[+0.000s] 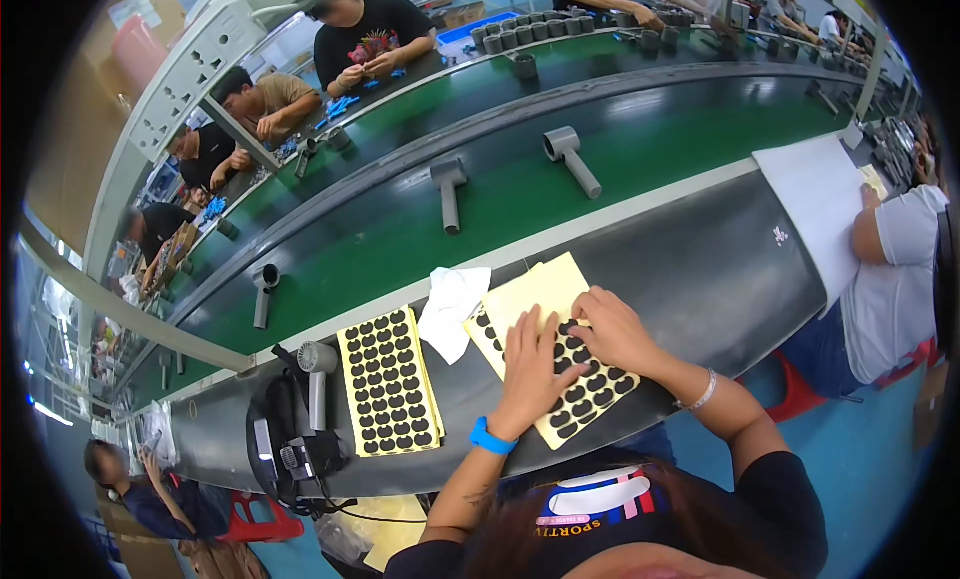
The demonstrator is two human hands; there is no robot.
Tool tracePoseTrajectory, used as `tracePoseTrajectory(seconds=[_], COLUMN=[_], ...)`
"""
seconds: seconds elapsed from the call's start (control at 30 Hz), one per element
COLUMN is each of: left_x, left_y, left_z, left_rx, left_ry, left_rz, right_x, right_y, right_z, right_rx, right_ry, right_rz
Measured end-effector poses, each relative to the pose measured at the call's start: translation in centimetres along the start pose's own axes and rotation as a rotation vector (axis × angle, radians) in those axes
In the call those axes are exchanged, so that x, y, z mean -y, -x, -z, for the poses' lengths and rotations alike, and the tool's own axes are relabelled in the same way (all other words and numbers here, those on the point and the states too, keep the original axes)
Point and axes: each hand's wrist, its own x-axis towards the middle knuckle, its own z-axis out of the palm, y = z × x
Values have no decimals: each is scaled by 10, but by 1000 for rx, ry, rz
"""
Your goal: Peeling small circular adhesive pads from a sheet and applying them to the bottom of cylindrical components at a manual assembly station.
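Note:
In front of me on the dark bench lies a yellow sheet of black, rounded stickers (597,391). A plain yellow paper (538,291) covers its far part. My left hand (530,367) rests on the sheet with fingers stretched out flat and thumb apart, holding nothing. My right hand (618,331) is at the sheet's far right, its fingers bent and closed near the plain paper's edge. Whatever they pinch is hidden. To the left lies a stack of similar sticker sheets (390,381), with a crumpled white cloth (455,304) between the two.
Left of the stack stand a grey hair-dryer-shaped housing (318,369) and a black bag (275,434) with a cable. Beyond the bench, a green conveyor (505,194) carries more grey housings (447,194). A co-worker (895,259) sits at right beside a white sheet (815,199).

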Motion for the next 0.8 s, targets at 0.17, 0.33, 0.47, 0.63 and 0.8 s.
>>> tracePoseTrajectory(seconds=[0.17,0.33,0.47,0.63,0.8], left_x=[9,5,2,1,1], left_y=[-7,-4,-3,-6,-7], left_z=[-2,-3,-2,-2,-3], left_rx=[-8,-14,-12,17,17], left_ry=[-3,-37,-41,-44,-70], left_rz=[14,34,53,65,70], right_x=[-3,-17,-18,-12,-25], right_y=[-22,-19,-12,-11,-9], right_z=[9,4,-1,8,-2], right_rx=[101,167,56,12,13], right_ry=[-36,-263,-352,-331,-208], right_rz=[5,-42,84,146,128])
